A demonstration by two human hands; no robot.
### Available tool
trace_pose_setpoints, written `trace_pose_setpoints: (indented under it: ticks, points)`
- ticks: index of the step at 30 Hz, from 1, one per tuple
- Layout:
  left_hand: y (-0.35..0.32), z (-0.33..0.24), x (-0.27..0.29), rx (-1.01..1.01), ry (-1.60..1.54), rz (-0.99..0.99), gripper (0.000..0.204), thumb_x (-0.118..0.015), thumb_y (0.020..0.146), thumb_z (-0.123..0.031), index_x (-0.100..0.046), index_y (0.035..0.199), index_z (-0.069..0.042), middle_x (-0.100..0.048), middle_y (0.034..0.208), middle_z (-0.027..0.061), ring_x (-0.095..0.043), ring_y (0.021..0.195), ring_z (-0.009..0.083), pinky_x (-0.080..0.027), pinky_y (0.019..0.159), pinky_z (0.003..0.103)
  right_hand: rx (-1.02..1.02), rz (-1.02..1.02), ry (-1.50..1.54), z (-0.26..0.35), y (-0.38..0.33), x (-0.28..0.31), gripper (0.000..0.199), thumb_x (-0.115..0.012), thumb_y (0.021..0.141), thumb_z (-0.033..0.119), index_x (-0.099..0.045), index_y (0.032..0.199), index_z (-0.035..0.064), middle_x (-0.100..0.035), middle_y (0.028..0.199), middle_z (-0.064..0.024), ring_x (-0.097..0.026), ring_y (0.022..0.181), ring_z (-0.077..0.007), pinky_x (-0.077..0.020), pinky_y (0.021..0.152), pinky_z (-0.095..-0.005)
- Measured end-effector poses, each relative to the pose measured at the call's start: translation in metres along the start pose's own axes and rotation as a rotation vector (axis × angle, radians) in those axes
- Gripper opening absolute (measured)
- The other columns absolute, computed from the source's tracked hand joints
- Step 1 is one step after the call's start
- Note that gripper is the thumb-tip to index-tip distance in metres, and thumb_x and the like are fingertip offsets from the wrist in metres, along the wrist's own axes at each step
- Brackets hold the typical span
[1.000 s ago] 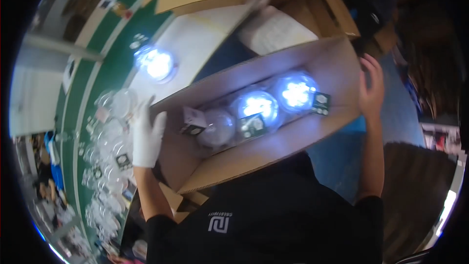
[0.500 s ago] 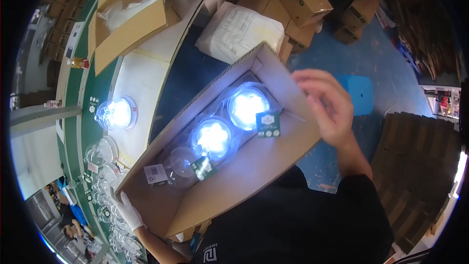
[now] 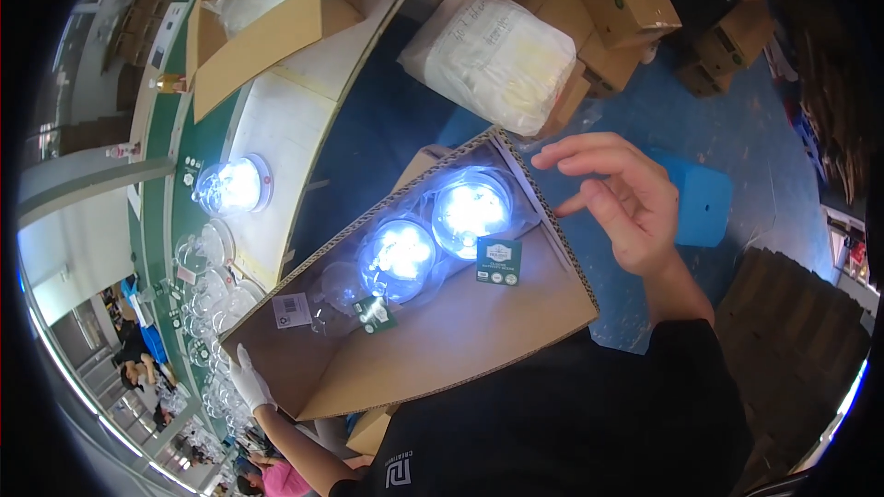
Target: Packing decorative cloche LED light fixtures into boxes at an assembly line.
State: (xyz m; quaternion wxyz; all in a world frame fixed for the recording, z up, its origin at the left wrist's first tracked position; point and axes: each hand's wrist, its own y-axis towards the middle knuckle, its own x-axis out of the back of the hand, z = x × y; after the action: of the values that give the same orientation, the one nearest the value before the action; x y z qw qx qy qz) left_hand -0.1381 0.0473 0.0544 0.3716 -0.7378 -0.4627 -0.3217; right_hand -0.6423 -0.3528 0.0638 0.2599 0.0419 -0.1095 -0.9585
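White-green counter [image 3: 284, 120] flanked blue floor [image 3: 615, 115]; gloved left hand [image 3: 250, 381] clasped the carton [image 3: 451, 340] by its left end, while right hand [image 3: 622, 207], loosely spread and empty, hovered beside its right.

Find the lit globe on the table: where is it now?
In the head view, the lit globe is on the table left of the tilted box, between the open carton and the unlit globes.

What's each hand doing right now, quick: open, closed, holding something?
Left hand: gloved, against the left end of the cardboard box; whether its grip is closed cannot be told.
Right hand: open beside the box's right end, apparently holding nothing.
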Motion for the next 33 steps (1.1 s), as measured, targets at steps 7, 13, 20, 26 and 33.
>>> trace_pose_setpoints:
  ticks: [7,13,20,26,33]
  points:
    - [-0.031,0.014,-0.002,-0.036,-0.044,-0.063,0.044,-0.050,0.106,-0.024,-0.052,0.138,0.005,-0.064,0.128,0.0150,-0.061,0.109,0.0227,-0.048,0.096,0.034,0.007,0.067,0.021,0.002,0.013,-0.012,0.021,-0.056,0.094,-0.003,-0.066,0.112,-0.0054,-0.067,0.118,-0.0198,-0.068,0.107,-0.0239,-0.0616,0.077,-0.0280]
    - [-0.038,0.023,0.000,-0.104,0.089,-0.121,0.043,-0.049,0.106,-0.020,-0.050,0.141,0.005,-0.062,0.133,0.0179,-0.059,0.118,0.0286,-0.044,0.103,0.036,0.046,0.103,-0.184,0.009,0.020,-0.026,0.019,-0.061,0.092,-0.001,-0.068,0.109,-0.0035,-0.071,0.112,-0.0152,-0.070,0.102,-0.0211,-0.0583,0.077,-0.0276]
    - [-0.111,-0.178,-0.050,-1.132,0.260,0.094,0.036,-0.063,0.088,-0.005,-0.063,0.124,-0.001,-0.065,0.124,0.0172,-0.063,0.113,0.0348,-0.049,0.098,0.044,0.262,0.333,-0.822,0.030,0.026,-0.055,0.023,-0.071,0.088,0.013,-0.069,0.109,0.0040,-0.070,0.112,-0.0121,-0.069,0.100,-0.0313,-0.0553,0.085,-0.0377]
    - [-0.107,-0.226,-0.113,-1.589,0.742,0.554,0.021,-0.059,0.087,-0.009,-0.065,0.107,-0.007,-0.068,0.097,0.0083,-0.068,0.091,0.0271,-0.053,0.082,0.039,0.213,0.419,-1.048,0.051,0.017,-0.072,0.023,-0.067,0.091,0.012,-0.067,0.112,0.0030,-0.067,0.119,-0.0133,-0.066,0.108,-0.0321,-0.0528,0.090,-0.0398]
    - [-0.102,-0.225,-0.144,-1.540,0.850,0.661,0.015,-0.057,0.089,-0.008,-0.062,0.103,-0.006,-0.066,0.091,0.0127,-0.069,0.088,0.0295,-0.055,0.073,0.042,0.174,0.383,-1.056,0.053,-0.011,-0.077,0.023,-0.067,0.091,0.011,-0.066,0.112,0.0015,-0.066,0.121,-0.0138,-0.062,0.115,-0.0329,-0.0492,0.097,-0.0407]
